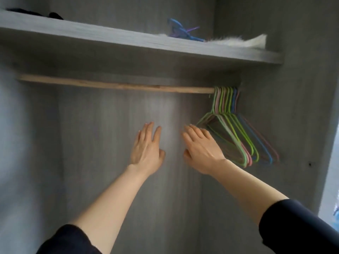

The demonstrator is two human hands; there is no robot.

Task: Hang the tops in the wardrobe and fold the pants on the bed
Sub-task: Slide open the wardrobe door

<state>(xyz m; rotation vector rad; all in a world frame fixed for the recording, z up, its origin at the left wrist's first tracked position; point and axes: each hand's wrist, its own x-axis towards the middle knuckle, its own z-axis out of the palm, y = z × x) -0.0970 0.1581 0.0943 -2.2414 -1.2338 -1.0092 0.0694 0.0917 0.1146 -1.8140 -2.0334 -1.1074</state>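
I look into a grey wardrobe (113, 162) with a wooden rail (113, 84) running across it. Several empty wire hangers (238, 132), green, pink and blue, hang bunched at the rail's right end. My left hand (147, 147) is raised below the rail with straight fingers and holds nothing. My right hand (200, 145) is raised beside it, fingers straight, just left of the nearest green hanger and overlapping its lower corner. No tops or pants are in view.
A grey shelf (128, 43) runs above the rail. On it lie blue and purple hangers (180, 31), a white furry item (238, 42) and something dark (36, 13) at the far left. The wardrobe's right wall (293, 125) stands close to the hangers.
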